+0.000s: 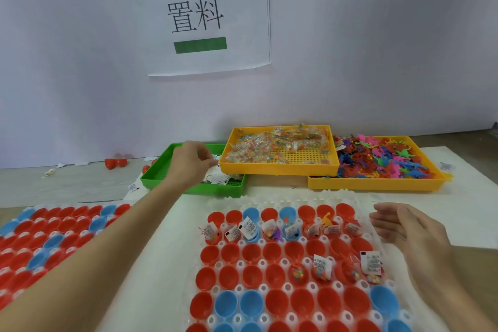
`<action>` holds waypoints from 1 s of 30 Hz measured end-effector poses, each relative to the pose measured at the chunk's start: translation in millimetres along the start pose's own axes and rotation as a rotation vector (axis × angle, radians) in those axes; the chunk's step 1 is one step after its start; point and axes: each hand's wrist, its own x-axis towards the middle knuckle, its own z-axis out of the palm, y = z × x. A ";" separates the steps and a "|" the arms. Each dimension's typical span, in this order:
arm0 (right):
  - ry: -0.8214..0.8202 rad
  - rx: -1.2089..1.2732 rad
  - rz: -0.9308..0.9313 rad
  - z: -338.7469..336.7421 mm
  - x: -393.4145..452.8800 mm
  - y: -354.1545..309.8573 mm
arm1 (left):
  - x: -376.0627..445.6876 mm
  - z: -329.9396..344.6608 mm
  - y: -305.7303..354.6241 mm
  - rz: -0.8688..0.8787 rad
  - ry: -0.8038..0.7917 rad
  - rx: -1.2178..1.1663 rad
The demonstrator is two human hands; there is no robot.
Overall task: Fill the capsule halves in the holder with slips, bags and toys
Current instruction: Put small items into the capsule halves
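1. Nearest the camera sits the white holder (269, 264), its sockets filled with red and blue capsule halves (250, 276); most near rows are bare inside.
2. Just left of the right hand (404, 226), the far row of halves carries paper slips (249, 227), small bead bags and a few toys; two more slips stand below that hand in a nearer row.
3. Right hand hovers over the holder's right edge, fingers spread loosely and holding nothing.
4. Left hand (191, 163) reaches into the green tray (161, 175), fingers curled down at the loose white slips; whether it pinches one I cannot tell.
5. Right of the left hand lies a yellow tray of bead bags (277, 147), and beyond it another yellow tray heaped with coloured toy dinosaurs (382, 158).
6. Under the left forearm lies a second sheet of capsule halves (51, 234).
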 end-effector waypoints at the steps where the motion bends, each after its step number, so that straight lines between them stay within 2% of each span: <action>1: 0.003 -0.008 -0.002 0.7 -0.7 -1.1 | -10.5 -1.8 7.3 0.028 0.062 -0.080; 4: 0.005 -0.009 -0.006 1.8 -2.7 -3.2 | -47.0 -9.7 34.9 0.079 0.161 -0.263; 6: 0.005 -0.013 -0.006 2.0 -3.8 -4.0 | -72.5 -15.8 54.9 0.096 0.166 -0.392; 8: 0.008 -0.011 0.000 2.5 -4.5 -4.7 | -98.3 -19.0 74.7 0.121 0.076 -0.571; 10: 0.014 -0.013 0.004 2.4 -5.0 -5.4 | -122.3 -15.2 91.9 0.161 -0.060 -0.651; 13: 0.019 -0.004 0.007 2.7 -5.5 -6.4 | -148.9 1.8 110.7 0.222 -0.247 -0.597; 16: 0.024 -0.009 0.007 2.7 -5.2 -6.3 | -163.5 21.1 122.1 0.286 -0.349 -0.473; 24: 0.016 -0.021 -0.041 4.8 -8.7 -11.3 | -172.0 49.4 134.4 0.375 -0.415 -0.301; 30: -0.134 -0.200 -0.280 -2.4 -25.8 -35.0 | -174.1 53.3 129.8 0.438 -0.456 -0.192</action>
